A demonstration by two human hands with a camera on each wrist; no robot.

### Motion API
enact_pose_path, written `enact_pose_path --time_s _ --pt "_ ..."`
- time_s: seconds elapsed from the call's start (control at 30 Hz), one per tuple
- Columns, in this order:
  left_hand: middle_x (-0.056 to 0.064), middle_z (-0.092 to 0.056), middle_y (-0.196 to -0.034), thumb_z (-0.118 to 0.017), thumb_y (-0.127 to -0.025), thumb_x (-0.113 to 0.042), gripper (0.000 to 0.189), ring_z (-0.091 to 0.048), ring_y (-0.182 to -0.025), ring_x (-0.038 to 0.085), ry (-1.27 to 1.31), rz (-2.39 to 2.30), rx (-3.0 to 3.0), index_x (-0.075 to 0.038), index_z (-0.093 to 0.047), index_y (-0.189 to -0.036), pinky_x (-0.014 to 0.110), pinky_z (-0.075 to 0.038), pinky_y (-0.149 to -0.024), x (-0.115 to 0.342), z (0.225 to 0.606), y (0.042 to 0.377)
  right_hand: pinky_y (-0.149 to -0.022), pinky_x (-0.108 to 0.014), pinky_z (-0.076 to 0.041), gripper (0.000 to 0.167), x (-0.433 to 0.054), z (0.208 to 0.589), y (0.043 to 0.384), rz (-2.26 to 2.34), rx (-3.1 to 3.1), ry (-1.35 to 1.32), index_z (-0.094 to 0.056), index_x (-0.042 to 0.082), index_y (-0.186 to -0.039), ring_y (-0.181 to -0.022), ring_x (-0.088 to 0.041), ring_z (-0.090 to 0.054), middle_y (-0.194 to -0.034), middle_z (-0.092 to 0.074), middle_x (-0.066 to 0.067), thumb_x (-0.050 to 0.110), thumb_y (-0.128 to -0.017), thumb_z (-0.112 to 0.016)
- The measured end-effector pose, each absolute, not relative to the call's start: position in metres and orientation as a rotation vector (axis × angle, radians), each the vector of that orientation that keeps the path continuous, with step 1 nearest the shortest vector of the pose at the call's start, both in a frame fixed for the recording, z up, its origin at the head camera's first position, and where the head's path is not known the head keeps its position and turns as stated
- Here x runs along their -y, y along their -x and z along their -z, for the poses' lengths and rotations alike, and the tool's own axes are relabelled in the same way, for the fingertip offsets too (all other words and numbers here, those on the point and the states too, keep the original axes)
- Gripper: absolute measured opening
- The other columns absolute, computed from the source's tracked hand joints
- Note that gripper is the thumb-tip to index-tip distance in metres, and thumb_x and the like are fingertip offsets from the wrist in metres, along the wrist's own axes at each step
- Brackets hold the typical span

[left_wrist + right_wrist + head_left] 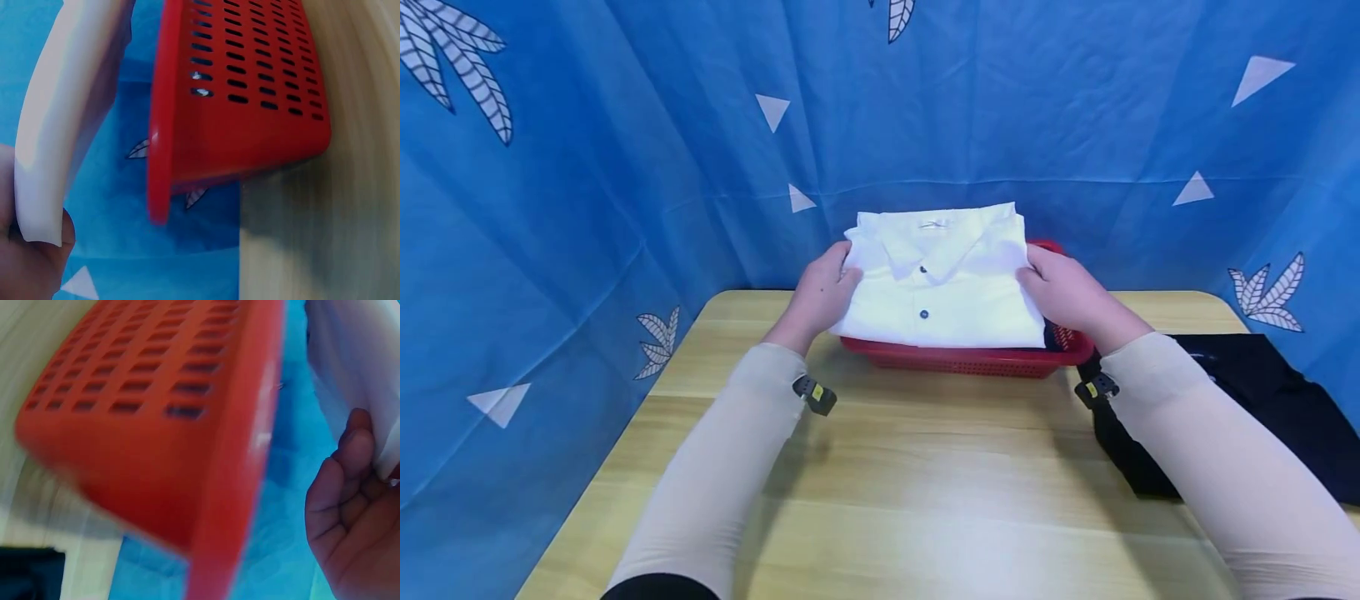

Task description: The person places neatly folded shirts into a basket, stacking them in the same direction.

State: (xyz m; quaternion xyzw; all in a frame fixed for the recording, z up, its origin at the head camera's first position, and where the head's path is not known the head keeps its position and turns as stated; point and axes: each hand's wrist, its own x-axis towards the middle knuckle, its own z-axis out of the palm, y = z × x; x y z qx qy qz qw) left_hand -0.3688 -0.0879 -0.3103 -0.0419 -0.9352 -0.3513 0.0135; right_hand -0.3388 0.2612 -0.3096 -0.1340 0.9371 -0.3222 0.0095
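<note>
A folded white shirt [958, 292], collar and dark buttons facing up, is held level over a red plastic basket [955, 360]. On its left edge my left hand [824, 292] grips the fabric, thumb on top. My right hand [1063, 287] pinches the opposite edge the same way. In the left wrist view the shirt [59, 112] is above the rim of the basket [250, 125], with a gap between. The right wrist view shows curled fingers [356, 447] under the shirt's edge. Dark fabric [1054, 335] shows inside the basket; the shirt hides most of its interior.
A folded black garment [1262, 408] lies on the right side of the wooden table [925, 492], partly behind the right forearm. A blue curtain [925, 108] with leaf and triangle prints hangs right behind the table and along its left side.
</note>
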Motion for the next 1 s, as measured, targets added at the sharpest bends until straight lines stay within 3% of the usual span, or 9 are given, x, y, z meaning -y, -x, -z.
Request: enact_pose_path --time_s 0.17,0.53,0.83,1.0 --pt "-0.001 -0.036 -0.160 -0.051 -0.106 -0.039 0.063 -0.037 -0.144 0.023 0.103 1.139 2.914 -0.025 -0.025 -0.162 0.049 -0.040 -0.110 0.079 0.319 0.381 -0.111 -0.064 -0.031 0.052 -0.267 0.319 0.347 0.941 -2.984 0.424 -0.032 0.005 -0.156 -0.136 -0.043 -0.042 -0.150 -0.044 -0.025 0.028 -0.110 -0.039" --pt "-0.004 -0.031 -0.163 -0.054 -0.105 -0.039 0.068 -0.031 -0.148 0.022 0.154 1.039 2.999 -0.027 -0.021 -0.163 0.048 -0.038 -0.112 0.059 0.336 0.398 -0.106 -0.068 -0.034 0.061 -0.284 0.338 0.360 0.828 -3.003 0.301 -0.020 0.012 -0.162 -0.136 -0.048 -0.040 -0.153 -0.039 -0.027 0.030 -0.109 -0.042" --pt "-0.002 -0.033 -0.163 -0.058 -0.103 -0.037 0.072 -0.031 -0.149 0.024 0.180 0.879 3.073 -0.025 -0.022 -0.163 0.046 -0.039 -0.112 0.053 0.356 0.405 -0.106 -0.066 -0.037 0.054 -0.290 0.375 0.369 0.784 -3.054 0.338 -0.035 0.007 -0.155 -0.129 -0.048 -0.047 -0.143 -0.050 -0.026 0.028 -0.107 -0.049" --pt "-0.001 -0.032 -0.163 -0.059 -0.102 -0.036 0.072 -0.030 -0.149 0.024 0.209 0.864 3.069 -0.023 -0.022 -0.163 0.046 -0.037 -0.113 0.050 0.356 0.408 -0.106 -0.068 -0.035 0.049 -0.293 0.376 0.368 0.778 -3.109 0.322 -0.041 0.009 -0.151 -0.127 -0.048 -0.045 -0.140 -0.053 -0.025 0.028 -0.106 -0.050"
